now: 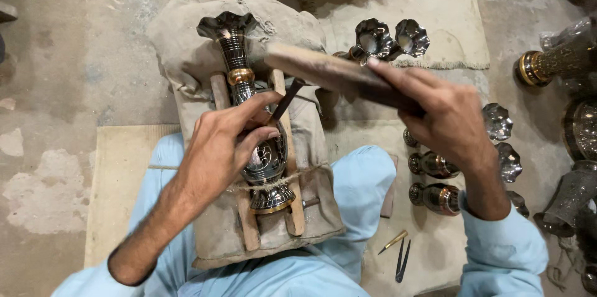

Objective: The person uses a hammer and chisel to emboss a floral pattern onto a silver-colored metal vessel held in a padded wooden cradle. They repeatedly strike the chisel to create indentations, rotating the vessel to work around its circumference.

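Head view: left hand pinching chisel on vase tied between slats mid-scene, right hand gripping mallet far right; best kept chisel steady, light square taps.

- My left hand lies over the body of the dark engraved vase, fingers pinching a thin chisel tilted against the metal.
- My right hand, to the vase's right, grips a flat wooden mallet raised above the chisel's top end.
- The vase lies flat between two wooden slats, tied down with twine, on a padded cloth cushion across my lap.
- Right of the vase, more fluted vases lie on the mat.
- Below and right of the vase's foot sit a small brass punch and dark dividers.
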